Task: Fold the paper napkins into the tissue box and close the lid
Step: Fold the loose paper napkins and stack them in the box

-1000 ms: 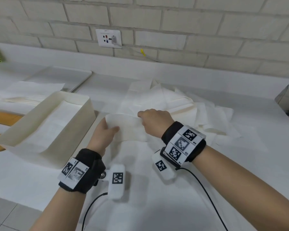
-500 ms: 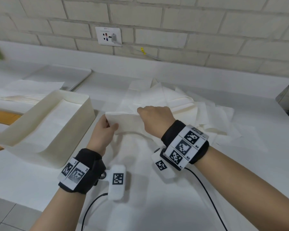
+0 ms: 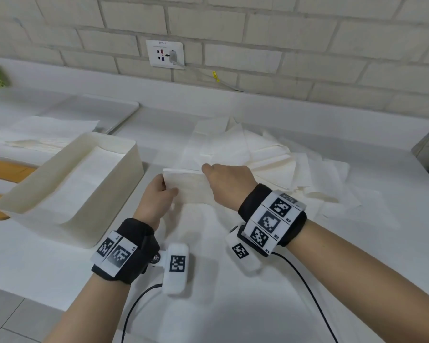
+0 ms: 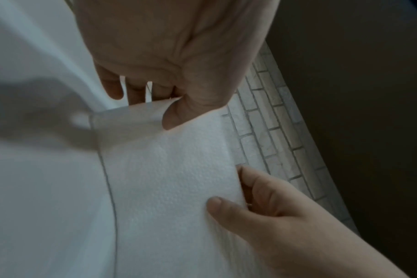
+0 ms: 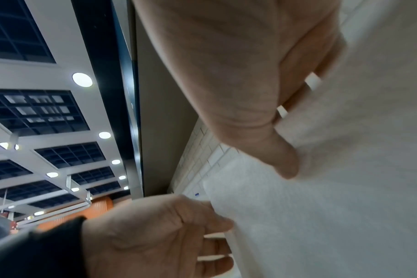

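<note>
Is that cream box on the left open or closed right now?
Open. The cream plastic tissue box has no lid on top, and flat white napkins show inside it. Where its lid is, I cannot tell.

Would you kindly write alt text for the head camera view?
Two hands hold a folded white napkin above a white counter, the left hand pinching one end and the right hand the other. An open tissue box sits left; loose napkins lie behind.

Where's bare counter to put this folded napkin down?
Bare counter lies in front of the tissue box, left of the left hand. Right of the right hand, loose napkins crowd it.
</note>
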The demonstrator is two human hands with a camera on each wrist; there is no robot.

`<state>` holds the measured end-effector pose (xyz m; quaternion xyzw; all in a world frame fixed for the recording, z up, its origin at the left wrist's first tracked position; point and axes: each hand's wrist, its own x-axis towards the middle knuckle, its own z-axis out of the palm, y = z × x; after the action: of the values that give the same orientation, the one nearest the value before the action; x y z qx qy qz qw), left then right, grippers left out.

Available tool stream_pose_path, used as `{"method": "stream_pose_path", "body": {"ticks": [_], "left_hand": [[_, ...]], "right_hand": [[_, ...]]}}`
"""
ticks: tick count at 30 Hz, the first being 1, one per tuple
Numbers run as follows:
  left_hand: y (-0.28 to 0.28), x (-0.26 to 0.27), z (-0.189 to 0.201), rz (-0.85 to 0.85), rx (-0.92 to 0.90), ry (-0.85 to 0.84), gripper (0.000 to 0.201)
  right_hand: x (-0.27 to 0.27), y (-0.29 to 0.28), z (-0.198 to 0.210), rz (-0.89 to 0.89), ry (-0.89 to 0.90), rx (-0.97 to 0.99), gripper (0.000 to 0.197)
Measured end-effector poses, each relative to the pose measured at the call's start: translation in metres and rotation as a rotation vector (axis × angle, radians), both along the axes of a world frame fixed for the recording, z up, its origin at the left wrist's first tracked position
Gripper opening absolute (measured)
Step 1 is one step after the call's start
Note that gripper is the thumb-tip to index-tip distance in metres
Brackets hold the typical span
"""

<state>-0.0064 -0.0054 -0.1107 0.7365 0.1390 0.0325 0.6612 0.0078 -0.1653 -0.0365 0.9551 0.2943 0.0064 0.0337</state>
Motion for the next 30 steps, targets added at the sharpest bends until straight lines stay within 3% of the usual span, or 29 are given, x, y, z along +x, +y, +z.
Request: {"method": "stream_pose_path", "body": {"ticks": [4,8,11,13,16,22,26,30], "left_hand": [[0.001,0.002,0.000,0.067,-0.077,0.012,0.029],[0.002,-0.002,0.013,0.135,-0.264,-0.018,0.063],[-0.004,-0.013,0.035,-0.049,-0.310,0.049,0.052],[-0.006,-0.020,0.047,-0.201,-0.204,0.045,0.046],[-0.002,-0.028,0.056,-0.269,-0.049,0.001,0.078],[0.029,-0.051,0.084,-0.393,0.088,-0.020,0.089],[0.073,-0.064,0.108,-0.253,0.229,0.009,0.103],[0.120,-0.072,0.125,-0.070,0.422,-0.022,0.048]], "right_hand": [[0.007,-0.002,-0.003,-0.018,0.097,0.042,0.027],[0.018,-0.013,0.011,-0.097,0.284,0.411,0.033],[0.025,-0.012,0.011,-0.158,0.433,0.767,0.044],[0.028,-0.004,0.009,-0.225,0.546,0.918,0.045],[0.031,0.009,0.006,-0.267,0.656,1.086,0.033],[0.054,0.032,0.020,-0.236,0.516,1.102,0.021],[0.065,0.062,0.037,-0.094,0.353,1.039,0.014],[0.068,0.102,0.049,0.073,0.199,1.033,0.027]]}}
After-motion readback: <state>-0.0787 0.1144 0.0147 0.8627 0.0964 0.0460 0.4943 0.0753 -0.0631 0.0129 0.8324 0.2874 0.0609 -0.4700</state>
